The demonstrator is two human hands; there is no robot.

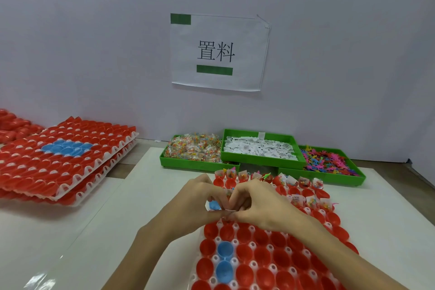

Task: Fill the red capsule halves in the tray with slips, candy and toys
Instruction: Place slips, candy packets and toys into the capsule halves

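A white slip (227,207) is pinched between the curled fingers of the left hand (202,205) and the right hand (261,207), which meet fingertip to fingertip over the middle rows of the tray (253,246). The tray, a white moulded sheet, lies on the table (113,231) directly before the person and holds red capsule halves (263,256) standing open side up, with a few blue halves (224,260) among them near its left edge. The far rows (270,178) already carry slips, candy and small toys; the near rows show only bare red cups. Beyond the tray, against the wall, stand three green bins: the left bin (188,163) with wrapped candy, the middle bin (259,160), raised above its neighbours, with white slips, and the right bin (339,178) with coloured plastic toys. At far left, stacked trays (58,160) of red halves with a blue patch rest on the table. A paper sign (219,52) is fixed to the wall.
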